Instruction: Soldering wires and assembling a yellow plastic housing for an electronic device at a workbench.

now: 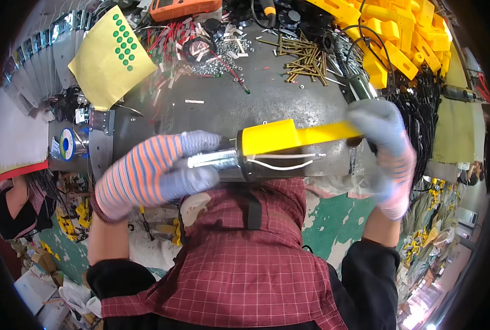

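Observation:
My left hand [157,168], in an orange-and-blue striped glove, grips the shiny metal end [212,160] of a long tool-like assembly held level in front of my chest. A yellow plastic housing [289,136] covers its upper side, with a black collar and thin white wires [281,163] running beneath. My right hand [385,143], in a grey striped glove, closes on the far end of the yellow housing. Both hands hold the assembly just above the near edge of the dark workbench [245,104].
Brass rods [305,58] lie in a heap at the back of the bench. A pile of yellow plastic parts [399,33] fills the back right, with black cables [421,110] below. Loose screws and red wires [201,47] sit back centre, a yellow sheet [110,60] with green dots left.

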`<move>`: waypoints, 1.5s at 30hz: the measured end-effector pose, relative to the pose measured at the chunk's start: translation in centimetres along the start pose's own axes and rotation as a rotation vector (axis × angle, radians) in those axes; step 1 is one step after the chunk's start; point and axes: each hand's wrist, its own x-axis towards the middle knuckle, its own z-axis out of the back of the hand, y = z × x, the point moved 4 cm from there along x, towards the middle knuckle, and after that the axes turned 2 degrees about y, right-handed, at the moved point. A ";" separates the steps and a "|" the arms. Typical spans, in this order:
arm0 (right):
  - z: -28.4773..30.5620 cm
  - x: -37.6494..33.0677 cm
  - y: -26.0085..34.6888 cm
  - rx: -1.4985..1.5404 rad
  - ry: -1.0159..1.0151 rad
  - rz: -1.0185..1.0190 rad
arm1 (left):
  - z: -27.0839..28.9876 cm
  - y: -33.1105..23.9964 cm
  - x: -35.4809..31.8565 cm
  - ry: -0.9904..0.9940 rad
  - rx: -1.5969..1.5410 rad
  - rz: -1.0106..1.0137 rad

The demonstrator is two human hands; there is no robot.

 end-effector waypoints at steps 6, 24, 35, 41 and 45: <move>-6.3 -1.5 -6.7 0.069 0.115 -0.432 | 2.8 2.2 3.1 -0.175 0.314 0.024; -9.2 0.9 -4.8 -0.281 0.183 0.030 | -5.9 3.0 5.8 -0.579 0.959 -0.578; -7.9 1.9 -4.0 -0.114 0.057 -0.106 | 5.8 1.1 0.0 -1.270 1.550 -0.056; -10.5 6.5 0.0 -0.118 0.238 0.032 | 11.7 -0.7 -2.6 -1.559 1.131 -0.367; -14.5 10.7 1.5 -0.116 0.346 0.155 | 9.6 -0.2 -2.0 -1.203 1.407 -0.287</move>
